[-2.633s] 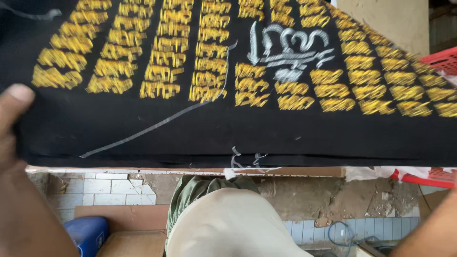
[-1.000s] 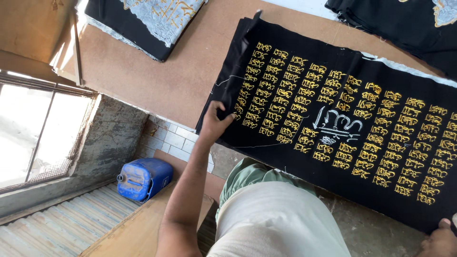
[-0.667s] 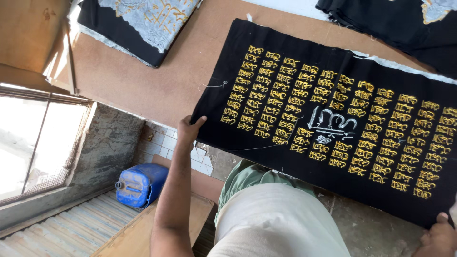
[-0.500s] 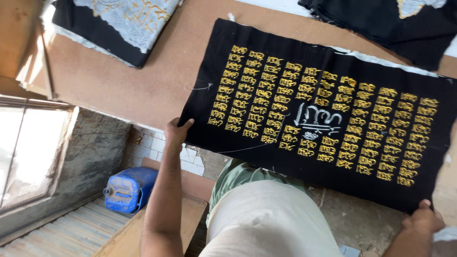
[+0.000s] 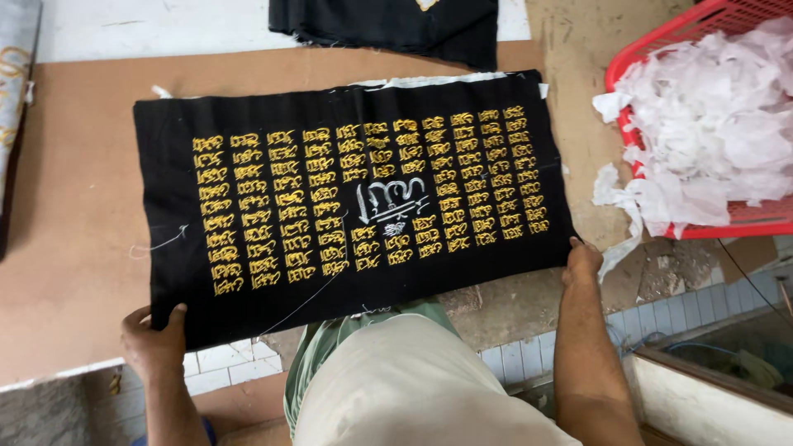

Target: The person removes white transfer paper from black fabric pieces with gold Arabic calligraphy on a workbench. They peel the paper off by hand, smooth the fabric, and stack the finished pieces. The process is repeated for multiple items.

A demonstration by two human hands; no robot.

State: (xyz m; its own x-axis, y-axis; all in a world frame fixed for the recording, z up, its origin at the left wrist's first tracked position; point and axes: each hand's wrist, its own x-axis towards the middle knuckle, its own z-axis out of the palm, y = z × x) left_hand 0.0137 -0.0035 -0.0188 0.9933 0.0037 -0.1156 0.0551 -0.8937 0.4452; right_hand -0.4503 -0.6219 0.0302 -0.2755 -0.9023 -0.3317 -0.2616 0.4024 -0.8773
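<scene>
Cloth: the black embroidered panel point(image 5: 355, 206) now lies flat and squared on the brown table point(image 5: 74, 248) — half a second ago it sat at a slant.
Left hand point(image 5: 153, 339): pinching the near left corner.
Right hand point(image 5: 582, 260): gripping the near right corner.
Meaning: the panel looks straightened — near edge overhanging the table.
Beside it: red basket point(image 5: 652, 58) of white scraps.

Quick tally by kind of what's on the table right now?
Black embroidered cloth held by left hand and right hand: 1
Other dark cloth at the far edge: 1
Red basket of white scraps: 1
Total: 3
</scene>
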